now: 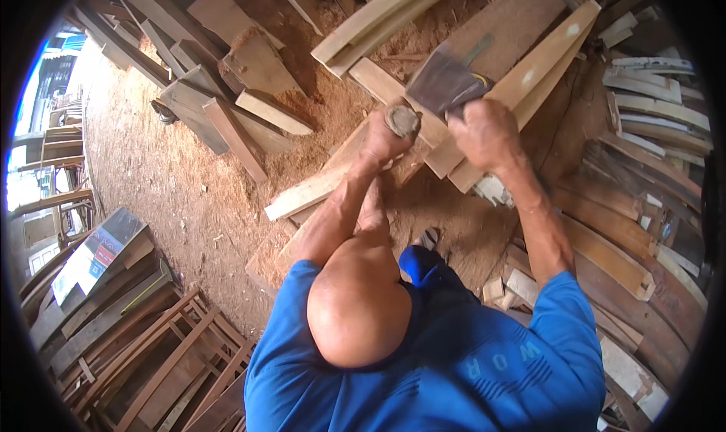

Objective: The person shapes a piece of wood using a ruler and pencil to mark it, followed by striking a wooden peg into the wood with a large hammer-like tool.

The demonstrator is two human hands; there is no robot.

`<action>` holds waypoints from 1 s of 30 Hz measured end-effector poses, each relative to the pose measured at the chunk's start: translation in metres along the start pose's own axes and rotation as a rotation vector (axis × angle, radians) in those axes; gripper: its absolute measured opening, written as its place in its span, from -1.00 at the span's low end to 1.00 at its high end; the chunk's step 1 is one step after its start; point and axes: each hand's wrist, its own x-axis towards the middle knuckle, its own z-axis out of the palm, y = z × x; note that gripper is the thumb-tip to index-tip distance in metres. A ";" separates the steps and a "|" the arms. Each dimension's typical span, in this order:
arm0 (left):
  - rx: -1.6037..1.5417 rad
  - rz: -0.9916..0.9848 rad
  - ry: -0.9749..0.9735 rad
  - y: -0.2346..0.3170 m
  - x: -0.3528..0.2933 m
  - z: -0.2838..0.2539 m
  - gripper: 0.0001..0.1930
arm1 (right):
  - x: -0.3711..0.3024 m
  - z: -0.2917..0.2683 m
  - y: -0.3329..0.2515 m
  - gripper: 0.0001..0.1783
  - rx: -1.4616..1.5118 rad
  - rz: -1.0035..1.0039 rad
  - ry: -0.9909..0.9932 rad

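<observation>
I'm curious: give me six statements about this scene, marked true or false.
1. The left hand and right hand wear no gloves. True.
2. The left hand is empty. False: it grips a round-ended object.
3. The right hand holds a dark tool. True.
4. Red clothing covers the shoulders. False: the shirt is blue.
5. Wood shavings lie on the ground. True.
6. Only metal is stacked at the right. False: wooden pieces are there.

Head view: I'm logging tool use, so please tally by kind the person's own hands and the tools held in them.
Hands: 2 (left hand, right hand)
Round-ended tool, in the left: 1
Dark broad tool, blurred, in the right: 1
Total: 4
</observation>
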 end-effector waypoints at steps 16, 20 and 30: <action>-0.148 -0.003 0.148 -0.003 -0.007 0.004 -0.78 | -0.025 0.025 0.003 -0.78 0.402 -0.035 0.081; -0.122 -0.056 0.342 -0.012 0.010 0.004 -0.79 | -0.035 0.015 -0.008 -0.78 0.795 -0.044 0.174; -0.203 -0.096 0.177 0.013 0.024 -0.012 -0.78 | -0.045 -0.019 -0.014 -0.86 0.783 -0.030 0.315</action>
